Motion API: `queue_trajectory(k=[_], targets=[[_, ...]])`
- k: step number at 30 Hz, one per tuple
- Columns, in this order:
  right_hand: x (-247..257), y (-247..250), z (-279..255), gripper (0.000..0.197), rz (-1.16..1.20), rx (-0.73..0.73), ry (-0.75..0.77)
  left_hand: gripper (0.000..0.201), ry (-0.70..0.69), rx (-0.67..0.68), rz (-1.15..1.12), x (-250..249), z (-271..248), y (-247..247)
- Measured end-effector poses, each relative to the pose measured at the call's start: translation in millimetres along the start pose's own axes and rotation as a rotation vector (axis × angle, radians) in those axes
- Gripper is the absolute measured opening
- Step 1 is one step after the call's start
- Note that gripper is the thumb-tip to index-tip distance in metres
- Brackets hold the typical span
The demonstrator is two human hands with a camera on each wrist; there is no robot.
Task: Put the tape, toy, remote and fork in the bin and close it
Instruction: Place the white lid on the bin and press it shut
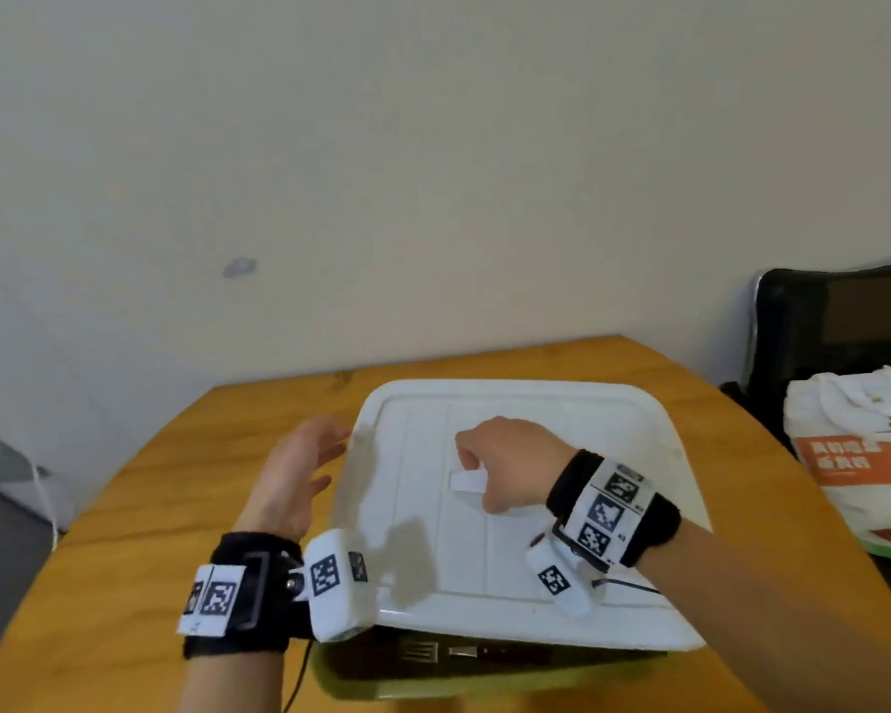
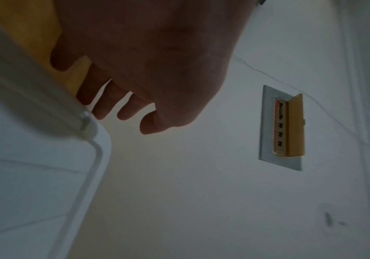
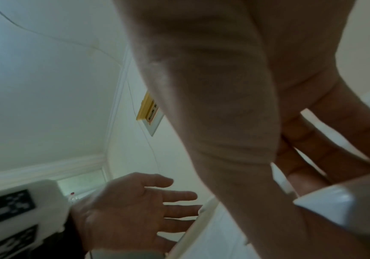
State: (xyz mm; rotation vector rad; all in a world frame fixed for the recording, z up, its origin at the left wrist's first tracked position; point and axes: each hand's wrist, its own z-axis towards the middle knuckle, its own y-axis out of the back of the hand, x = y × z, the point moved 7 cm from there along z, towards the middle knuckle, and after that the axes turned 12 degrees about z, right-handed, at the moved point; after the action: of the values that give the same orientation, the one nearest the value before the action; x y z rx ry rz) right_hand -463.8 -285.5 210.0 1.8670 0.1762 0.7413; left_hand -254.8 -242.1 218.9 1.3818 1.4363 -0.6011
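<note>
Fingers of the right hand (image 1: 505, 463) are curled round the small white handle (image 1: 466, 480) at the middle of the bin lid (image 1: 536, 599), gripping it; fingers of the left hand (image 1: 294, 476) are spread and straight, holding nothing, just beside the lid's left edge.

Wooden surface (image 1: 124, 584) carries the bin (image 1: 433, 676), whose greenish body shows below the white lid. Lid lies over the bin but its near edge stands raised, leaving a gap. Through that gap fork (image 1: 420, 651) tines and a dark object, possibly the remote, are visible inside. Tape and toy cannot be seen.

Step in hand, by judgement: closing the bin, loading apparently done. Next move calls for lowering the lid square on the rim, then pressing the near edge home.

Right wrist is bent downward over the lid's centre. Left palm faces inward toward the lid, forearm low over the surface.
</note>
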Motion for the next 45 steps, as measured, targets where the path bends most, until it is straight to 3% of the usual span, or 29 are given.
queue_trajectory(k=[7, 10, 16, 28, 34, 37, 39, 42, 45], targets=[[37, -63, 17, 0.039, -0.038, 0.172, 0.022, 0.032, 0.152, -0.009, 0.139, 77, 25, 5], [34, -69, 19, 0.04, -0.003, 0.181, 0.0, 0.025, 0.137, 0.002, 0.166, 88, 26, 3], [19, -72, 15, 0.039, 0.017, 0.216, -0.026, 0.031, 0.17, 0.044, 0.15, 90, 26, -5], [-7, -79, 14, 0.038, 0.199, 0.161, -0.032, 0.053, 0.209, 0.004, 0.122, 104, 24, -13], [-22, -72, 9, 0.037, 0.425, 0.098, -0.008, 0.048, 0.231, -0.054, 0.089, 110, 26, -12], [-35, -56, 1, 0.028, 0.772, 0.0, -0.01, 0.051, 0.279, -0.062, 0.072, 112, 25, -7], [-52, -40, -7, 0.021, 0.996, -0.163, -0.068, 0.057, 0.313, -0.069, 0.13, 114, 24, -1], [-89, -22, -24, 0.015, 1.117, -0.422, -0.215, 0.068, 0.354, -0.056, 0.31, 119, 23, 7], [-130, -15, -52, 0.015, 1.125, -0.696, -0.389, 0.059, 0.339, -0.022, 0.441, 124, 20, 10]])
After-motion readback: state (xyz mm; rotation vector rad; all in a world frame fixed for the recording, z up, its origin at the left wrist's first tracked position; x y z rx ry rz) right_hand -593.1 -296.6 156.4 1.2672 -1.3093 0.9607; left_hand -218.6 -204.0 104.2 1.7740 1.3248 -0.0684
